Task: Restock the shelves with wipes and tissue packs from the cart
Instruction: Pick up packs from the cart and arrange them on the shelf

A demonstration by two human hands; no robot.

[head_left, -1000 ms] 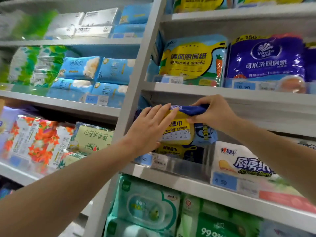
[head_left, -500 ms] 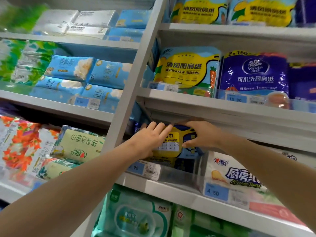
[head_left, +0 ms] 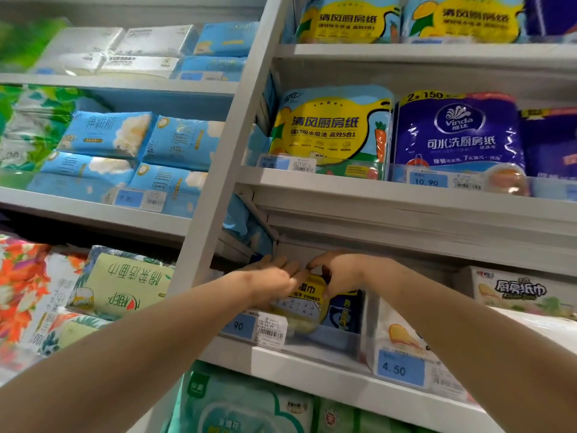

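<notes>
A yellow and blue wipes pack [head_left: 307, 303] stands on the grey middle shelf [head_left: 312, 362], just right of the upright post. Both hands are on it. My left hand [head_left: 270, 278] lies flat against its left side and top, fingers stretched. My right hand [head_left: 338, 271] pinches its upper right corner. More blue wipes packs [head_left: 343, 314] stand behind and beside it. The pack's lower part is behind a clear shelf lip with a price tag [head_left: 254, 328].
White kitchen tissue packs [head_left: 402, 339] sit right of the wipes. Green wipes packs [head_left: 243, 404] fill the shelf below. Above are yellow kitchen paper rolls [head_left: 331, 126] and purple Vinda rolls [head_left: 459, 132]. The left bay holds blue tissue packs [head_left: 106, 135] and floral packs [head_left: 22, 285].
Both hands have pushed the wipes pack deeper into the shelf and set it down; it was held up at the shelf's front before. The camera has tilted upward.
</notes>
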